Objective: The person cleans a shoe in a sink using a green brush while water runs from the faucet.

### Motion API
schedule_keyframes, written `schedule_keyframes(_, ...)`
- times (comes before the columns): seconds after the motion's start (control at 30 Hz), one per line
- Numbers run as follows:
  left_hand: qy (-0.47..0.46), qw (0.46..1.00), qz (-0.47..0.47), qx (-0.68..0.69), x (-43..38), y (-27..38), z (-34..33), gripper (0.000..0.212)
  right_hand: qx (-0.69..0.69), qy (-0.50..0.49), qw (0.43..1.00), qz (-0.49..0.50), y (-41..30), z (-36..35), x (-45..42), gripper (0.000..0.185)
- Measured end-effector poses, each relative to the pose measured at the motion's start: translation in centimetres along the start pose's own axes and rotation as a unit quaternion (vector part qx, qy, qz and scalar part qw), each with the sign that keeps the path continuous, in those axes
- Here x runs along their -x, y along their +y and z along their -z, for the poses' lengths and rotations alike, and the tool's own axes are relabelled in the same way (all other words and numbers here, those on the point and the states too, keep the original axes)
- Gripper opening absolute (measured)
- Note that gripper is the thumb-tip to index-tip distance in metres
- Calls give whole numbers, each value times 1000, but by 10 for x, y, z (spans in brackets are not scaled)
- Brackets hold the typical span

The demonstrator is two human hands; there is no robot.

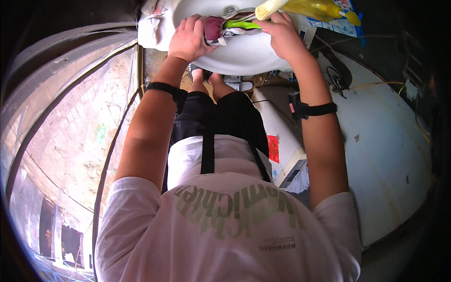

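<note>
A shoe (pixel 214 29) with a maroon end and grey-white sides is held over a white washbasin (pixel 243 58). My left hand (pixel 190 38) grips its maroon end, fingers over the far side. My right hand (pixel 280 33) is at the other end, with its thumb and fingers around a bright green thing (pixel 241 24) that lies along the shoe; whether this is a brush handle or part of the shoe I cannot tell. A pale, rod-like thing (pixel 269 7) crosses just above my right hand, beside a yellow translucent bottle (pixel 312 8).
A white cloth or paper (pixel 149 32) lies on the basin's left edge. Blue-and-white packaging (pixel 352 28) is under the yellow bottle. A white appliance (pixel 275 116) stands below, right of my legs. A large pale panel (pixel 387 151) is at right. A dark cable hangs at left.
</note>
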State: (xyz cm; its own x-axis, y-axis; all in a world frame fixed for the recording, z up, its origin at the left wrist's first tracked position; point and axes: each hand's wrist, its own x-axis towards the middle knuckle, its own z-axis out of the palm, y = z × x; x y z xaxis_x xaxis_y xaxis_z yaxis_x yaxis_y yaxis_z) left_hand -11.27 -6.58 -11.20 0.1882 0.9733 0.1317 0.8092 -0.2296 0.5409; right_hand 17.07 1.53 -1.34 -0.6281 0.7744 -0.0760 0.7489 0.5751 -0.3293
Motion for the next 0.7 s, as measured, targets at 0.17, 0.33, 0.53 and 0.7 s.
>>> schedule_keyframes(0.17,5,1000,-7,-5,1,-6,-4,96,-10,7,999,37,-37,-12,-11,53)
schedule_keyframes(0.33,5,1000,-8,-28,1,1,-6,96,0,-34,999,11,-13,-5,2,61)
schedule_keyframes(0.53,8,1000,0,-7,1,-3,-4,91,38,-40,998,-14,-16,4,4,52)
schedule_keyframes(0.7,-32,999,11,-26,2,0,-5,89,101,-63,993,-21,-37,10,17,60)
